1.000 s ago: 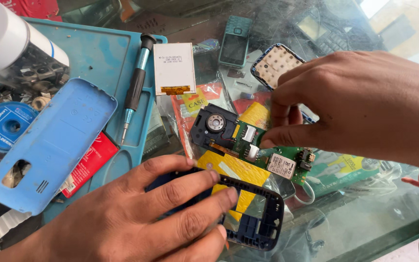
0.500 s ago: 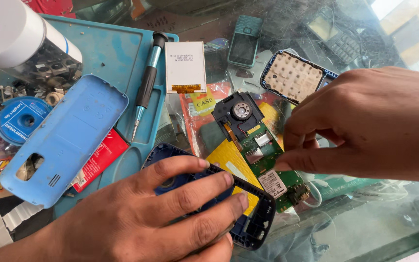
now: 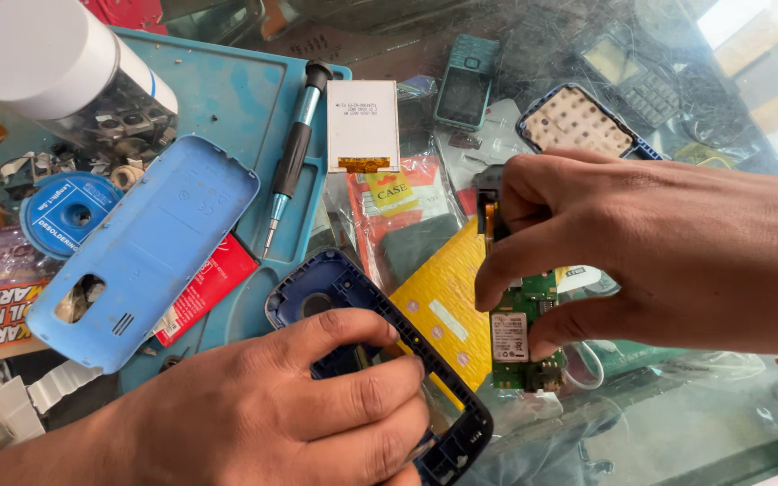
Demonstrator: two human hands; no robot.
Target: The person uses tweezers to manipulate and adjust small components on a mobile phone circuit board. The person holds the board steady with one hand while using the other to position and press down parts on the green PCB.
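left hand (image 3: 290, 405) clamped on dark blue phone frame (image 3: 335, 288) (flat on glass); right hand (image 3: 641, 243) pinched green circuit board (image 3: 522, 328), lifted, beside yellow sheet (image 3: 443, 297); screwdriver (image 3: 292, 162) on blue mat (image 3: 218, 90)

right hand (image 3: 668, 252) covers most of the circuit board (image 3: 520, 328) | left hand (image 3: 290, 414) hides the dark blue phone frame (image 3: 353, 297) middle | white canister (image 3: 56, 67) cut off up top

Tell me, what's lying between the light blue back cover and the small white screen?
In the head view, a screwdriver lies between the back cover and the screen, resting on the blue mat, tip pointing toward the person.
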